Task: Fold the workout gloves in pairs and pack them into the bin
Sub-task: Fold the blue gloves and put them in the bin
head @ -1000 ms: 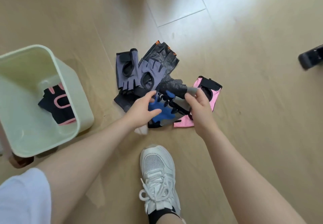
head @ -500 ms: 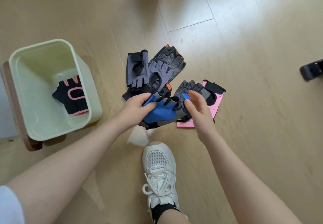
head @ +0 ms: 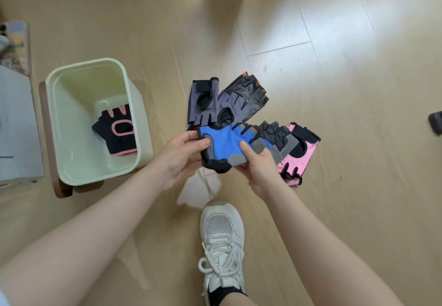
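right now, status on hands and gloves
Left hand and right hand both grip blue-and-grey glove. Black-and-pink glove in pale green bin. Path clear.

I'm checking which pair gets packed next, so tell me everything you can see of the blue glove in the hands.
The blue glove is fingerless, with a bright blue fabric face, grey padded patches and black trim at its edges. It is held flat above the floor, over the glove pile. The left hand pinches its left edge, thumb on top; the right hand grips its lower right, forefinger pressed on the blue.
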The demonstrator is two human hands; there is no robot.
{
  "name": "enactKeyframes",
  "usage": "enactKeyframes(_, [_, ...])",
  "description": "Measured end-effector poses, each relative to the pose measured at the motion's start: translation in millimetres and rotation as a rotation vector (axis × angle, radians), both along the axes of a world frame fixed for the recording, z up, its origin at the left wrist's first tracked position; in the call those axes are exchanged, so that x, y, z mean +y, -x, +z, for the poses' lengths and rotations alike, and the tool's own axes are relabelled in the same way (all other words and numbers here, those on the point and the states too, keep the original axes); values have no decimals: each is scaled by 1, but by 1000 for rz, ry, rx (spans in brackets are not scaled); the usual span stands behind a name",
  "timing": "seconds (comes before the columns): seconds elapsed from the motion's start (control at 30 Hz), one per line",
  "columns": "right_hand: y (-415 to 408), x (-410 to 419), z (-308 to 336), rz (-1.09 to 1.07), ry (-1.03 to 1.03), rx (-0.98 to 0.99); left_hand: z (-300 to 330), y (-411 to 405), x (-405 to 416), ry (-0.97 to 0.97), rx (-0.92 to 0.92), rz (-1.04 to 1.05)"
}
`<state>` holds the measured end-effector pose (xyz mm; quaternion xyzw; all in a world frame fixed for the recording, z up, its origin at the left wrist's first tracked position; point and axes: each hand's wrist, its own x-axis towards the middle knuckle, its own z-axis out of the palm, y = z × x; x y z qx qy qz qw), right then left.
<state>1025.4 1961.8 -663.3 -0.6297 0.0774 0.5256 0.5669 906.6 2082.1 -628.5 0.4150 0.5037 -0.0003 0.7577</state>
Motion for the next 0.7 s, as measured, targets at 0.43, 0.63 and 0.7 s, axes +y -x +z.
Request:
enactKeyframes(0.43, [-20, -44, -76, 991, 728, -1134, -7, 5, 15, -413, 154, 30])
enactKeyframes(0.63, [-26, -41, -80, 1036, 567, -1319, -7, 6, 15, -449, 173, -81])
enactKeyframes(0.7, [-32, -39, -77, 870, 504, -1160, -5, 8, 18, -488, 165, -117])
